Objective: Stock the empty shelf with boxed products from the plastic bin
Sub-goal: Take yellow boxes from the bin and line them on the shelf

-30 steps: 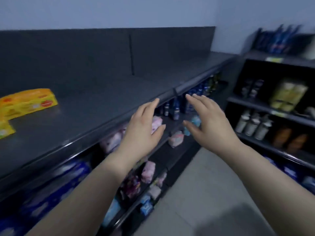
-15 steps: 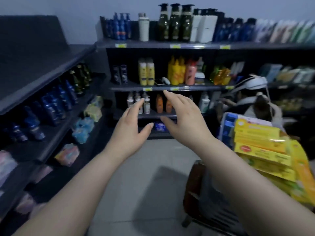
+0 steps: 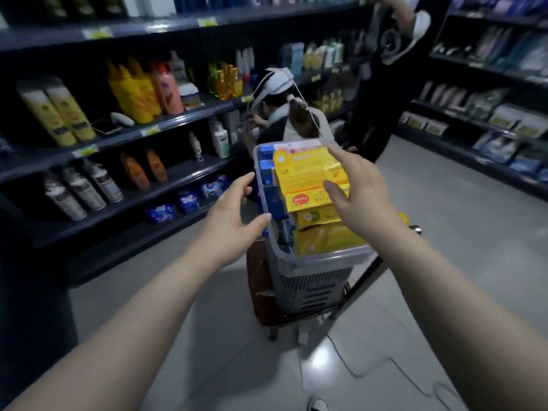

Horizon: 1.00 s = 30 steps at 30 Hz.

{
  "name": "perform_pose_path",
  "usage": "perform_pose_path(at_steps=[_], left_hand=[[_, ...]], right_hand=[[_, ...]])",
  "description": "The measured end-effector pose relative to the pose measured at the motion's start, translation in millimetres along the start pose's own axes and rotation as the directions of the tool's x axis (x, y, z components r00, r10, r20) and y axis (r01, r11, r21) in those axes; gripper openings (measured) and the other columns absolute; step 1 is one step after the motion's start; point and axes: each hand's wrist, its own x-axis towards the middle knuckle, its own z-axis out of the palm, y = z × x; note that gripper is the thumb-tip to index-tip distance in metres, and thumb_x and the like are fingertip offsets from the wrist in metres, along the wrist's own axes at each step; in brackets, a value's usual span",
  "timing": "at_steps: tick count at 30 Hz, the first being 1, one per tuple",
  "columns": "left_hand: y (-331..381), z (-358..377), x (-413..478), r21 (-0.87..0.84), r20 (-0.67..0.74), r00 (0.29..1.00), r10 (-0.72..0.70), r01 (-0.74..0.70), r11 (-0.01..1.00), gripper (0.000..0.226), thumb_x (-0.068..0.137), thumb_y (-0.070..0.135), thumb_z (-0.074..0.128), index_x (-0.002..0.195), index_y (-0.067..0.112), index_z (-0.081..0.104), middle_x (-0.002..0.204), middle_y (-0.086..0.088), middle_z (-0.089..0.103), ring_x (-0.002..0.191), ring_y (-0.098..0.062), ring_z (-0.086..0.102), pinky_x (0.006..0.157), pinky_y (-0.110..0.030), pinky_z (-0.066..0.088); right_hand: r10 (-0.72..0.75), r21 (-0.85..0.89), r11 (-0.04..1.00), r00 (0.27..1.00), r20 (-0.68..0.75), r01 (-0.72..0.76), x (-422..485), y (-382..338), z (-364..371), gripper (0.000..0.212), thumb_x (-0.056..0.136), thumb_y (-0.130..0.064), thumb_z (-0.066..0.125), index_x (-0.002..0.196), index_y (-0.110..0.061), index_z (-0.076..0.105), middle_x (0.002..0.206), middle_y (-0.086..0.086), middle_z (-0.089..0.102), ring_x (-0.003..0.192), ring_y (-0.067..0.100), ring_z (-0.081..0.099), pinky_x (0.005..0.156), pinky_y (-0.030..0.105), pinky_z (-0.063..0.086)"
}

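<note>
A grey plastic bin point(image 3: 308, 280) stands in the aisle in front of me, on a low stand. It is packed with yellow boxes point(image 3: 308, 179) stacked on the right and blue boxes point(image 3: 271, 200) along its left side. My right hand point(image 3: 360, 197) hovers open over the top yellow box, fingers spread, thumb near its lower edge. My left hand point(image 3: 234, 215) is open just left of the bin's rim, level with the blue boxes. Neither hand holds anything. The empty shelf is out of view.
Dark shelves point(image 3: 124, 134) with bottles and packets line the left side, and more shelves point(image 3: 486, 120) run along the right. A person wearing a headset point(image 3: 284, 114) crouches behind the bin, and another person point(image 3: 394, 54) stands beyond. Grey tiled floor point(image 3: 444, 232) lies around the bin.
My view has swung right, from the empty shelf with a yellow box on it to the bin. Both open hands have moved to the bin, the right one over the yellow boxes.
</note>
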Motion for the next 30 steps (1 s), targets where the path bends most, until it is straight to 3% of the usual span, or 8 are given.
perform_pose_path(at_steps=[8, 11, 17, 21, 23, 26, 28, 30], left_hand=[[-15, 70, 43, -0.169, 0.136, 0.978, -0.156, 0.178, 0.969, 0.075, 0.086, 0.031, 0.067, 0.147, 0.029, 0.023, 0.140, 0.001, 0.041, 0.126, -0.016, 0.044, 0.100, -0.031, 0.041], [-20, 86, 56, -0.132, 0.118, 0.977, -0.177, 0.192, 0.972, 0.067, 0.084, 0.026, 0.069, 0.142, 0.028, 0.033, 0.139, 0.002, 0.044, 0.125, -0.016, 0.046, 0.103, -0.038, 0.043], [-14, 87, 66, 0.090, -0.003, 1.000, -0.030, 0.030, 0.995, 0.040, 0.083, 0.017, 0.069, 0.121, 0.024, 0.057, 0.110, 0.009, 0.054, 0.104, -0.010, 0.055, 0.090, -0.027, 0.046], [7, 70, 69, 0.091, -0.009, 0.999, 0.042, -0.041, 0.995, 0.035, 0.087, 0.013, 0.063, 0.119, 0.024, 0.054, 0.114, 0.007, 0.058, 0.106, -0.009, 0.055, 0.091, -0.025, 0.044], [22, 69, 72, -0.133, -0.151, 0.985, -0.084, 0.064, 0.989, 0.035, 0.091, 0.014, 0.058, 0.124, 0.024, 0.049, 0.117, 0.003, 0.059, 0.104, -0.008, 0.057, 0.091, -0.026, 0.047], [45, 83, 71, -0.663, -0.166, 0.888, -0.428, 0.220, 0.715, 0.064, 0.092, 0.034, 0.053, 0.147, 0.025, 0.021, 0.122, 0.006, 0.057, 0.112, -0.018, 0.059, 0.102, -0.041, 0.045], [59, 97, 69, -0.831, 0.005, 0.881, -0.472, 0.266, 0.488, 0.088, 0.079, 0.048, 0.062, 0.149, 0.031, 0.011, 0.120, 0.003, 0.062, 0.108, -0.024, 0.063, 0.101, -0.049, 0.044], [70, 107, 67, -0.890, 0.063, 0.881, -0.469, 0.262, 0.374, 0.100, 0.072, 0.045, 0.069, 0.148, 0.032, 0.005, 0.106, -0.003, 0.071, 0.092, -0.024, 0.069, 0.093, -0.049, 0.049]], right_hand=[[0.187, -0.050, 0.982, 0.979, 0.085, -0.183, -9, 85, 0, 0.057, 0.090, -0.031, 0.060, 0.142, -0.022, 0.040, 0.136, 0.006, 0.048, 0.125, 0.027, 0.041, 0.103, 0.041, 0.033], [0.128, -0.053, 0.991, 0.970, 0.206, -0.120, 4, 104, 3, 0.058, 0.087, -0.037, 0.062, 0.140, -0.024, 0.043, 0.137, 0.002, 0.047, 0.127, 0.025, 0.041, 0.105, 0.044, 0.034], [-0.032, -0.027, 0.999, 0.936, 0.350, 0.044, 30, 130, 8, 0.051, 0.081, -0.031, 0.071, 0.129, -0.027, 0.054, 0.130, -0.002, 0.049, 0.122, 0.022, 0.040, 0.102, 0.042, 0.035], [-0.113, 0.254, 0.967, 0.932, 0.344, 0.023, 51, 134, -8, 0.039, 0.079, -0.031, 0.072, 0.114, -0.028, 0.054, 0.108, -0.009, 0.057, 0.103, 0.012, 0.052, 0.089, 0.033, 0.045], [-0.134, 0.426, 0.904, 0.958, 0.253, 0.014, 60, 128, -19, 0.035, 0.079, -0.031, 0.073, 0.109, -0.027, 0.055, 0.098, -0.008, 0.062, 0.091, 0.011, 0.058, 0.080, 0.036, 0.050], [-0.152, 0.445, 0.888, 0.987, 0.052, 0.113, 60, 110, -19, 0.036, 0.077, -0.029, 0.076, 0.108, -0.025, 0.057, 0.093, -0.009, 0.061, 0.083, 0.012, 0.058, 0.072, 0.032, 0.051], [-0.228, 0.330, 0.917, 0.973, -0.027, 0.224, 54, 98, -9, 0.039, 0.074, -0.028, 0.079, 0.107, -0.018, 0.059, 0.091, -0.005, 0.061, 0.080, 0.015, 0.057, 0.068, 0.033, 0.049], [-0.331, 0.248, 0.913, 0.943, -0.010, 0.323, 46, 92, 4, 0.043, 0.071, -0.029, 0.082, 0.106, -0.016, 0.061, 0.091, -0.002, 0.064, 0.082, 0.019, 0.060, 0.067, 0.034, 0.050]])
